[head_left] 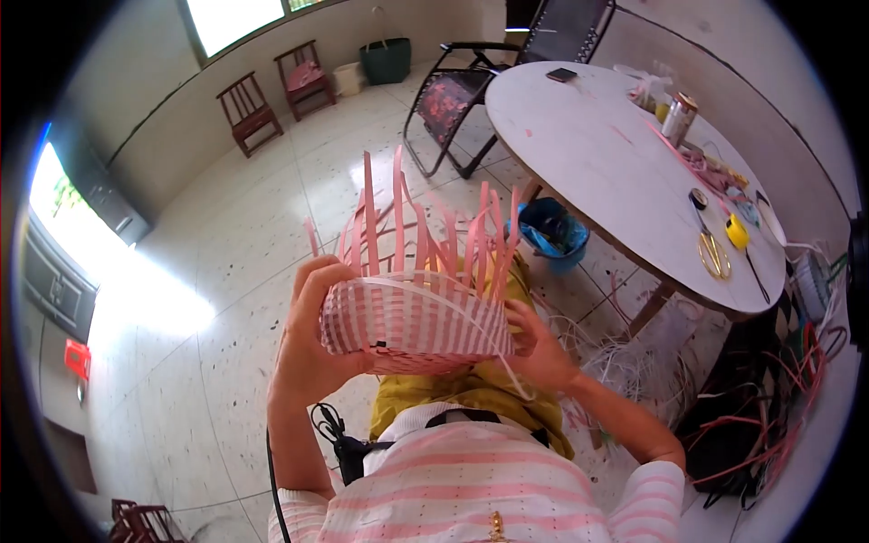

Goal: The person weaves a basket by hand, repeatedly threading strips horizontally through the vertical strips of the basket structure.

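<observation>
A half-woven basket of pink and white plastic strips is held up over my lap. Loose pink strips stand up from its rim, and one white strip runs slantwise across its side, its end hanging below. My left hand grips the basket's left end, thumb underneath and fingers over the top edge. At the right end my right hand is closed on the basket's side, some fingers hidden behind it. A small black clip or mark shows low on the weave.
On the right stands an oval table with scissors, a yellow tape measure, a can and a phone. Beneath are a blue-lined bin and loose white strips. A folding chair stands ahead.
</observation>
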A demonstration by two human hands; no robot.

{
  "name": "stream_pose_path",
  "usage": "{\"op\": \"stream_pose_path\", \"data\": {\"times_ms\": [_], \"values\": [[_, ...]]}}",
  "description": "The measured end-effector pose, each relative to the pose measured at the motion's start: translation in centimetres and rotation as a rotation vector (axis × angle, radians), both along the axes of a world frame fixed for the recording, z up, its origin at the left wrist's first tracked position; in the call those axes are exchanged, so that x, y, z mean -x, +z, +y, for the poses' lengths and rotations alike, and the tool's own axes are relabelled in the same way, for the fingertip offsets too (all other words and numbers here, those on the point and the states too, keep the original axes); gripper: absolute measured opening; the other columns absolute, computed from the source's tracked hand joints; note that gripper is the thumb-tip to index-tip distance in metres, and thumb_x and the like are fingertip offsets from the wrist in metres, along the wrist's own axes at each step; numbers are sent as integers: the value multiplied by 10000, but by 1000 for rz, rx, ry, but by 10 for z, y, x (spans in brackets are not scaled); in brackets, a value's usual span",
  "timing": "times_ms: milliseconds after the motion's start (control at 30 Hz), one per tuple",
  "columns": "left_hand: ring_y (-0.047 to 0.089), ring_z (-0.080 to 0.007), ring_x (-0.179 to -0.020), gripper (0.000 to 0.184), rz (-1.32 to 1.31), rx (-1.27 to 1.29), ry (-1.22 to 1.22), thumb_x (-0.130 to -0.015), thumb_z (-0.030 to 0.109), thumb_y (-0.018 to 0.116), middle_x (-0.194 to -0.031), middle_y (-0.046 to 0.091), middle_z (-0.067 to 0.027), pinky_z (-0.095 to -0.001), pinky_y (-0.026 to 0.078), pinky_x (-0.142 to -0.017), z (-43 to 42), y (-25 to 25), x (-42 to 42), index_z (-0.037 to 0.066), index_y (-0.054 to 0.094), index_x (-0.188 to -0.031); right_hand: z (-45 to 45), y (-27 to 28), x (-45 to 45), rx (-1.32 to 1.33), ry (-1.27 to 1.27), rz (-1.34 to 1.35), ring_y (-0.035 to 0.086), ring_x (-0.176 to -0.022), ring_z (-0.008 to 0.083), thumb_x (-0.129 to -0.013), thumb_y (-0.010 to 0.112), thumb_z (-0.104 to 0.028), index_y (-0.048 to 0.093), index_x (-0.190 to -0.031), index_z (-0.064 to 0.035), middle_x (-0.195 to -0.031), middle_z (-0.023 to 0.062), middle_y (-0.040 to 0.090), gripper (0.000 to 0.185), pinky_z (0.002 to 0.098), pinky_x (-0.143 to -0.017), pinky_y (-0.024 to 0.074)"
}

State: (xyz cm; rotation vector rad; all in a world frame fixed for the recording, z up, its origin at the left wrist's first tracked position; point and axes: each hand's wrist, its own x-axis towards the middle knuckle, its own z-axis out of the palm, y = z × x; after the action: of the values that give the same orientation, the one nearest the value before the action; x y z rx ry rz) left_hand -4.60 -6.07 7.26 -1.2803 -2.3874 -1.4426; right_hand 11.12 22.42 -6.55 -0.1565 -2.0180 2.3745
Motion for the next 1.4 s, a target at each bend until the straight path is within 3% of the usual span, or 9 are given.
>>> {"op": "stream_pose_path", "data": {"times_ms": [167,333,433,500,700,833,1000,1200,1400], "values": [[519,-192,-1242,921,-170,-338,-126,-492,71,995,-1353,427,-60,-354,490,-1091,-2,-16,4,80,514,-1277,35,36,2,-286,-81,62,613,-1070,156,-765,892,-115,556,-1394,-91,-1313,35,592,713,311,-931,546],[455,-185,-1270,848,-348,-601,-285,-572,-17,964,-1330,401,-65,-371,459,-1074,14,-55,-8,98,442,-1230,56,83,-25,-544,-108,152,607,-1000,117,-738,884,-62,671,-1202,-67,-1183,-4,633,511,262,-808,528],[478,-213,-1252,869,-377,-601,-252,-532,5,982,-1341,403,-74,-360,428,-1082,18,-98,-15,95,443,-1207,56,83,-41,-674,-128,213,609,-955,106,-746,883,-54,685,-1170,-52,-1113,-7,644,468,256,-763,512],[466,-246,-1277,865,-276,-236,-83,-547,108,1004,-1314,427,-103,-402,427,-1123,7,-117,-18,99,457,-1217,49,81,-49,-711,-106,119,611,-863,100,-758,887,-68,699,-1139,-39,-993,-5,651,426,252,-734,494],[507,-327,-1197,680,-32,-59,97,-566,287,898,-1236,517,-155,-415,410,-1043,-21,-100,-29,30,546,-1088,32,82,-54,-594,-95,14,594,-745,94,-815,863,-107,692,-1127,-19,-826,20,624,367,259,-700,483],[531,-326,-1159,566,-75,-148,111,-668,187,854,-1234,549,-162,-423,421,-1028,-19,-100,-38,14,569,-1126,18,87,-41,-879,-88,170,601,-764,141,-825,841,-96,684,-1139,-6,-912,69,639,363,286,-693,495],[554,-325,-1132,395,-104,-121,25,-770,56,781,-1218,553,-162,-411,435,-998,-19,-85,-47,26,598,-1120,-12,91,-16,-1064,-99,523,581,-928,314,-800,818,-71,676,-1178,-3,-1099,147,607,409,387,-794,505],[573,-348,-1128,368,-117,-147,49,-771,-32,746,-1235,543,-175,-402,482,-943,-19,-85,-60,37,616,-1108,-35,93,3,-1213,-64,576,560,-932,300,-797,823,-114,687,-1182,-9,-1104,127,610,422,405,-804,478],[579,-362,-1161,496,-74,-133,78,-706,35,879,-1256,560,-171,-420,494,-955,-17,-90,-69,40,612,-1124,-49,94,12,-1328,-2,640,558,-953,291,-817,817,-251,700,-1176,-41,-1085,100,604,432,421,-811,454]]}}
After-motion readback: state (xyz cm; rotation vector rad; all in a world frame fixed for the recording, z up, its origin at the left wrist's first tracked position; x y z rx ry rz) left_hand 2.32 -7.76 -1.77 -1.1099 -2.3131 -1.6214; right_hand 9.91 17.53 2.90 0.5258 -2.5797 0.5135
